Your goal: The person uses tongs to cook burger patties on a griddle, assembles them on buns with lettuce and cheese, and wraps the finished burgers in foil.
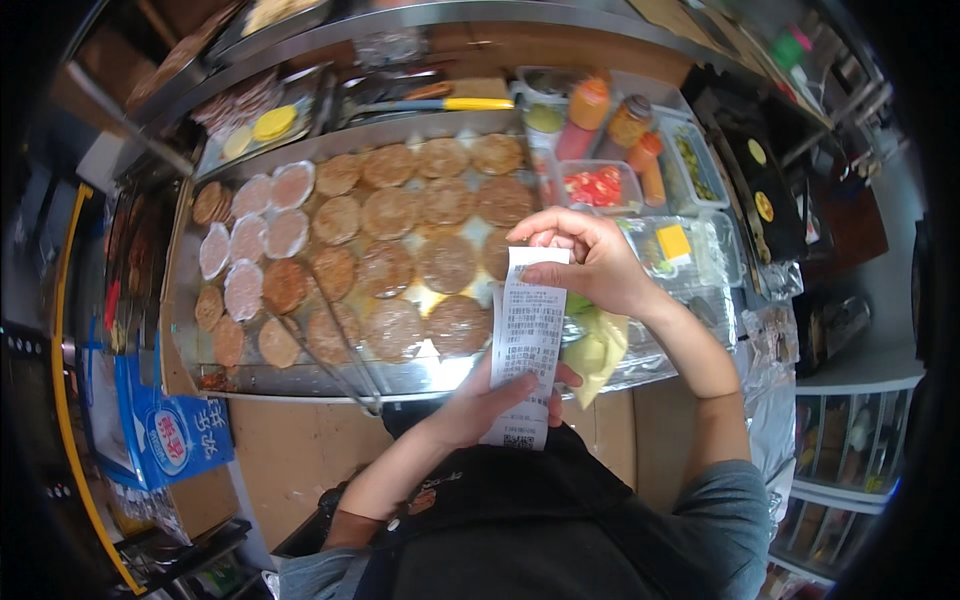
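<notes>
A long paper receipt [529, 330] with printed writing and a square code hangs before my chest. My right hand [574, 255] pinches its top end between thumb and fingers. Lower down, my left hand [502, 390] grips the same strip with the thumb across its front. Part of another paper layer shows at the strip's left edge. Behind the hands lies a flat griddle [457, 277] covered with several round meat patties [448, 264], some browned. Paler patties [286, 232] with whitish rims sit on its left side. Metal tongs [322, 341] rest across the griddle's front left.
Right of the griddle stand sauce bottles [585, 112], a tub of chopped tomato [596, 186] and a tub of green pickles [696, 166]. A cheese slice [673, 242] and yellow paper [600, 356] lie nearby. A yellow-handled scraper [465, 104] rests behind. A blue carton [176, 431] stands low at left.
</notes>
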Available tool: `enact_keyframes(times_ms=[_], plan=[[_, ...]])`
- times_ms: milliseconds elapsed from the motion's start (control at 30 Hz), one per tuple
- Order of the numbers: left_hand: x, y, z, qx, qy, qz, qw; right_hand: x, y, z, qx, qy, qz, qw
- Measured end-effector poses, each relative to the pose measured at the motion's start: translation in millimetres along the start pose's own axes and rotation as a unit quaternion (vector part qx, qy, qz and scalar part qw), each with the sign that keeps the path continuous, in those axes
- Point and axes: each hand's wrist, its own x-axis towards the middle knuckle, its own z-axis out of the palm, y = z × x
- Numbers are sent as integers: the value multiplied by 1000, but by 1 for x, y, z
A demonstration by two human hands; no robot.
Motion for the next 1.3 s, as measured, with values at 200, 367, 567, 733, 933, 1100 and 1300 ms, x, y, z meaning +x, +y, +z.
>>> enact_keyframes(times_ms=[200,367,567,733,933,1100,1300], plan=[[78,-63,71,-13,-7,-39,999,-81,36,-94,84,38,-7,996],[112,-91,108,-26,22,-53,998,-124,59,-130,122,94,-19,988],[126,-111,114,-13,32,-57,998,-171,97,-197,-4,231,122,965],[132,-118,114,-13,62,-53,997,-204,212,-248,-28,405,12,914],[131,-122,106,-21,49,-44,998,-228,264,-281,-39,340,244,907],[131,-127,107,-30,86,-35,995,-225,276,-271,-190,359,226,885],[137,-132,113,-32,129,-32,991,-227,332,-254,-369,264,70,888]])
